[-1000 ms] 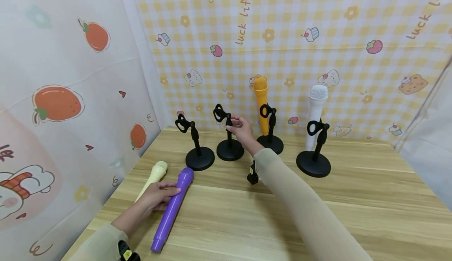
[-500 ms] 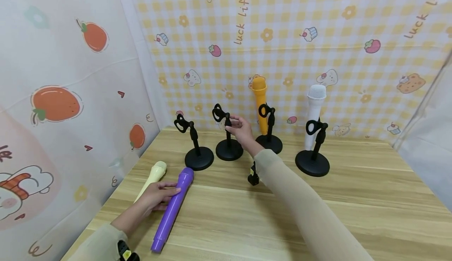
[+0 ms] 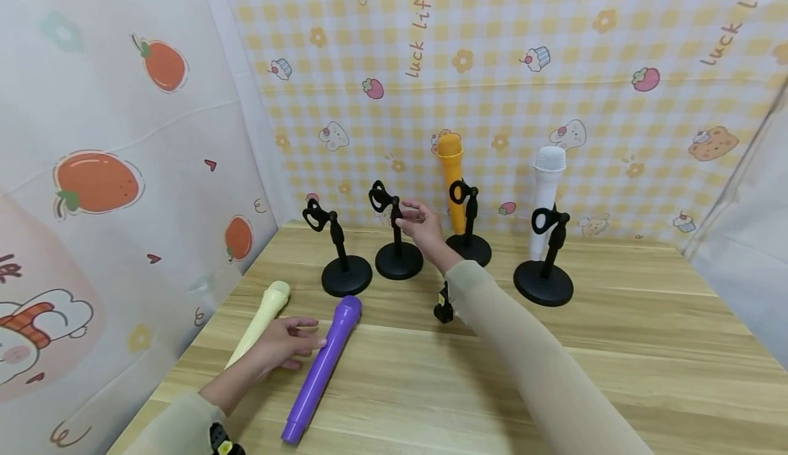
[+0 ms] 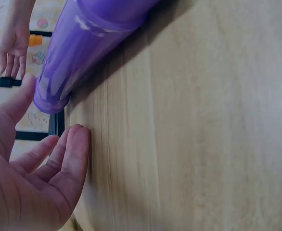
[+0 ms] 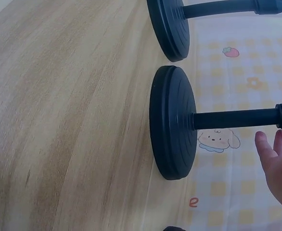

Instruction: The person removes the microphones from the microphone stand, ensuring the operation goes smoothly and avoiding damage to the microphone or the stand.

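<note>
A purple microphone (image 3: 321, 373) lies slantwise on the wooden table. Beside it is my left hand (image 3: 280, 347), fingers loosely extended, the thumb tip right at its side; up close in the left wrist view, the palm shows with nothing in it. A pale yellow microphone (image 3: 263, 317) lies further left, partly hidden behind that hand. Further back, my right hand (image 3: 425, 230) reaches to the post of a black microphone stand (image 3: 399, 263), its fingertips right at the post. In the right wrist view, the fingers (image 5: 279, 144) extend close alongside the post without curling round it.
Another black stand (image 3: 347, 277) with a bare clip is at the left. Two more stands, one (image 3: 469, 250) by an orange microphone (image 3: 452, 161) and one (image 3: 544, 284) by a white microphone (image 3: 548, 181), are to the right. Patterned cloth (image 3: 492, 99) hangs behind.
The purple microphone has shifted to the right, and my left hand's fingers have loosened and spread away from it. My right hand has stayed at the stand's post.
</note>
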Demonstrator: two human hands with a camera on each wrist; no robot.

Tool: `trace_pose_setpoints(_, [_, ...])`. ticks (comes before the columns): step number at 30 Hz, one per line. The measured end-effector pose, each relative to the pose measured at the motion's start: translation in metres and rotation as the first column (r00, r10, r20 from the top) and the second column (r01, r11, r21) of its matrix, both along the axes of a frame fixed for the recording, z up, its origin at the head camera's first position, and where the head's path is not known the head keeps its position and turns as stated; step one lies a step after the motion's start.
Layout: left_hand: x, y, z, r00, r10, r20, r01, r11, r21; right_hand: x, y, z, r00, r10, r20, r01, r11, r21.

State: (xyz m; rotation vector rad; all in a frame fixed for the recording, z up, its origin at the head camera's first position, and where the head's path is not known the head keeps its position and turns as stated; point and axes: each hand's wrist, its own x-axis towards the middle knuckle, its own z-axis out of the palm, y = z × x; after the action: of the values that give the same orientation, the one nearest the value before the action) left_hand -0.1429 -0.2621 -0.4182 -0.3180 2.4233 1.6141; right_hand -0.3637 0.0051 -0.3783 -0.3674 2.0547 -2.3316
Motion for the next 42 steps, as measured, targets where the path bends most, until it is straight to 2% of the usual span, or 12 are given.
trace_pose_setpoints(3, [0.0008, 0.0044, 0.0009, 1.0, -0.023, -0.007, 0.023, 1.0, -0.009, -0.0002, 0.0009, -0.0003, 1.0, 0.0, 0.0, 0.0, 1.0, -0.005])
trace_pose_setpoints(11, [0.0022, 0.0038, 0.0056, 0.997, -0.078, -0.004, 0.078, 0.996, 0.034, -0.0001, 0.002, -0.0012, 1.0, 0.007, 0.015, -0.007, 0.999, -0.038])
trace_pose_setpoints(15, [0.0018, 0.0047, 0.0036, 0.997, -0.078, -0.015, 0.079, 0.995, 0.063, 0.0013, 0.0037, -0.0013, 1.0, 0.007, 0.016, -0.006, 0.999, -0.034])
trace_pose_setpoints(19, [0.0016, 0.0088, -0.0005, 0.995, -0.091, -0.04, 0.092, 0.995, 0.031, 0.0033, 0.0052, -0.001, 1.0, 0.004, 0.016, -0.004, 1.0, -0.026])
trace_pose_setpoints(25, [0.0003, 0.011, -0.0032, 0.998, -0.045, -0.053, 0.044, 0.999, -0.022, 0.0034, 0.0068, -0.0012, 1.0, 0.012, 0.012, -0.011, 0.999, -0.043])
trace_pose_setpoints(34, [0.0021, 0.0082, 0.0012, 1.0, 0.014, -0.002, -0.014, 1.0, 0.023, 0.0058, 0.0103, 0.0, 1.0, 0.012, -0.005, -0.012, 0.999, -0.033])
trace_pose_setpoints(42, [0.0009, 0.0037, 0.0011, 1.0, 0.023, -0.015, -0.023, 1.0, 0.016, 0.0074, 0.0094, 0.0008, 1.0, 0.005, -0.004, -0.005, 1.0, -0.015])
